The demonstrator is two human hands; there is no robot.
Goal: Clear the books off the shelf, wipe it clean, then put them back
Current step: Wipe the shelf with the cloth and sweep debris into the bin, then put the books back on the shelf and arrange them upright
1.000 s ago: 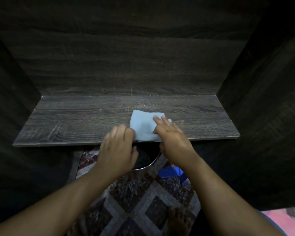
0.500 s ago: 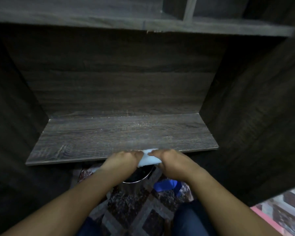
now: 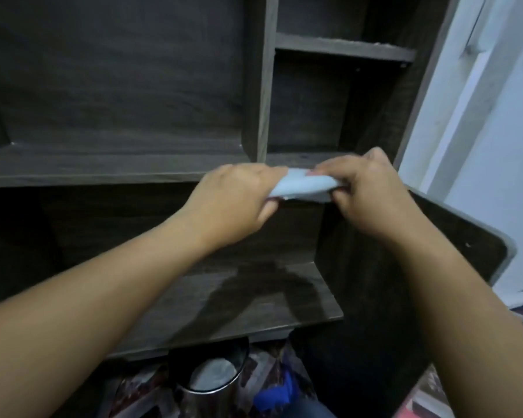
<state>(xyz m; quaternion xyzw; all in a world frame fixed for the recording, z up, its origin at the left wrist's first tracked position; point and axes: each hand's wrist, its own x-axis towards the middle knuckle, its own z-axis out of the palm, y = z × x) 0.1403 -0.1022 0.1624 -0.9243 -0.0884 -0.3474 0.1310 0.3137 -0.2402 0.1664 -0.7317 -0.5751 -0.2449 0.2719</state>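
The left hand (image 3: 239, 197) pinches one end of the blue cloth (image 3: 302, 187), the right hand (image 3: 366, 191) the other. It has come up off the lower shelf (image 3: 194, 312) and hangs stretched between them. That shelf looks wiped; no books in sight.

Open bay over the lower shelf (image 3: 254, 300); side panel (image 3: 360, 285) at its right, upright divider (image 3: 261, 86) above.
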